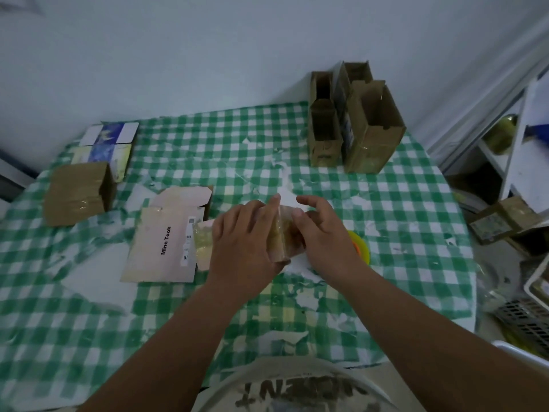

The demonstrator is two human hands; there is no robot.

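At the middle of the table both my hands hold a small brown cardboard box (286,236) covered with shiny clear tape. My left hand (245,236) lies over the box's left side with the fingers wrapped along its top. My right hand (322,230) pinches the box's right edge with the thumb, the other fingers arched above it. Much of the box is hidden under my hands. A flattened pale box printed "Mine Took" (170,239) lies just left of my left hand.
A green-and-white checked cloth (401,209), worn and torn in patches, covers the table. A yellow-and-orange tape roll (361,245) peeks out behind my right wrist. Open brown boxes (356,120) stand at the back right, a closed brown box (78,193) and printed cards (108,144) at the left. Shelves and baskets crowd the right.
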